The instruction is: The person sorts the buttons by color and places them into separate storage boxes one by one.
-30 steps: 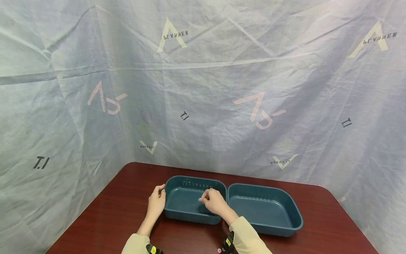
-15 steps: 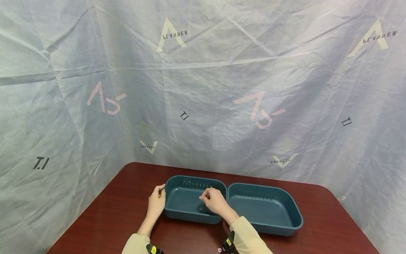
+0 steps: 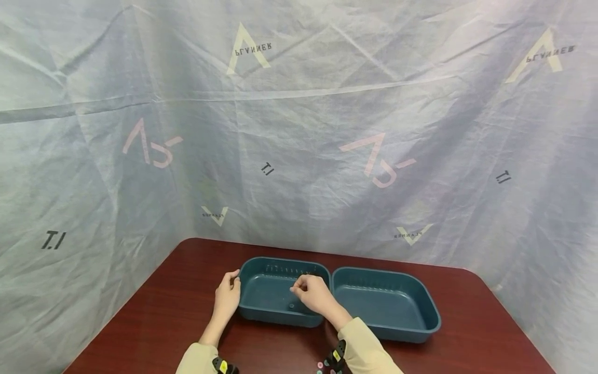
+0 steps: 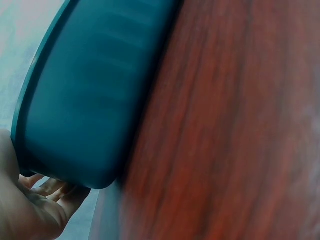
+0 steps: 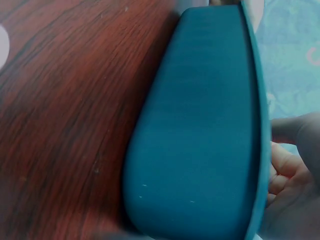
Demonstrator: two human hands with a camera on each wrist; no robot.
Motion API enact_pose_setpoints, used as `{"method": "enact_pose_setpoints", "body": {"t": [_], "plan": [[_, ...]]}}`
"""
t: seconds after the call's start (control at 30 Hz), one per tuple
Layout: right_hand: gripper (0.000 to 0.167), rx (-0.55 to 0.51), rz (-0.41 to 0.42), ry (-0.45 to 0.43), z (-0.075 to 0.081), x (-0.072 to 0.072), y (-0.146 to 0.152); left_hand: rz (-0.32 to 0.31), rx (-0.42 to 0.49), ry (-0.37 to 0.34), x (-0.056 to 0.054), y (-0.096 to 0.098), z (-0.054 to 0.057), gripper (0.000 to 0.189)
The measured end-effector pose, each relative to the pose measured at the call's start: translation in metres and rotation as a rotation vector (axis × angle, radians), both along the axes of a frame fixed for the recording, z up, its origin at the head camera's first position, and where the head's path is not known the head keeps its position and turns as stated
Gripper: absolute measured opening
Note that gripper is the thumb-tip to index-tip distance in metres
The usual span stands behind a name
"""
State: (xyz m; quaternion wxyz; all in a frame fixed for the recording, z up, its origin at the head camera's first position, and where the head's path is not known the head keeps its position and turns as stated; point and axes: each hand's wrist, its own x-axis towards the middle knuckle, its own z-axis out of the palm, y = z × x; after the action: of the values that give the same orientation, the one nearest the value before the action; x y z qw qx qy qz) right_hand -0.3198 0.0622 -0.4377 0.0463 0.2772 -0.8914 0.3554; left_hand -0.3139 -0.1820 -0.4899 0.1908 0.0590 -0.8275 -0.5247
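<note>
My left hand (image 3: pixel 227 296) rests at the left end of the left teal tray (image 3: pixel 280 318). In the left wrist view, the fingers (image 4: pixel 60 192) touch the outside of its end wall. Over the inside of this tray hangs my right hand (image 3: pixel 315 295), its fingers loosely curled and nothing visible between thumb and forefinger. Below the fingertips, a small round button-like disc (image 3: pixel 291 306) lies on the tray's floor. The right wrist view shows the outer side wall of the tray (image 5: pixel 200 125), with the curled fingers (image 5: pixel 284 165) beyond the rim.
A second teal tray (image 3: pixel 380 306) stands right beside the first. Several small pink and teal button-like discs (image 3: pixel 320 365) lie near the front of the dark red table (image 3: pixel 275 348), by the right wrist. A grey printed cloth (image 3: pixel 299 130) hangs behind the table.
A small pale disc at my right fingertips has been let go and now lies on the left tray's floor. The right hand has hardly moved; the left stays at the tray. The head view shifts slightly.
</note>
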Motion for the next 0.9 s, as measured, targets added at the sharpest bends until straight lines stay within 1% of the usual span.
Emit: {"method": "enact_pose_setpoints", "body": {"t": [0.2,0.5,0.9], "plan": [[0.012,-0.018,0.018,0.010,0.006,0.007,0.004,0.001,-0.007,0.005,0.000,-0.001,-0.001,0.034],[0.009,-0.029,0.002,0.028,0.010,0.016,0.015,-0.006,0.001,-0.007,-0.001,-0.001,0.000,0.035],[0.008,-0.061,-0.018,0.094,0.013,0.030,0.032,-0.001,-0.007,0.006,-0.003,-0.001,0.000,0.036]]}}
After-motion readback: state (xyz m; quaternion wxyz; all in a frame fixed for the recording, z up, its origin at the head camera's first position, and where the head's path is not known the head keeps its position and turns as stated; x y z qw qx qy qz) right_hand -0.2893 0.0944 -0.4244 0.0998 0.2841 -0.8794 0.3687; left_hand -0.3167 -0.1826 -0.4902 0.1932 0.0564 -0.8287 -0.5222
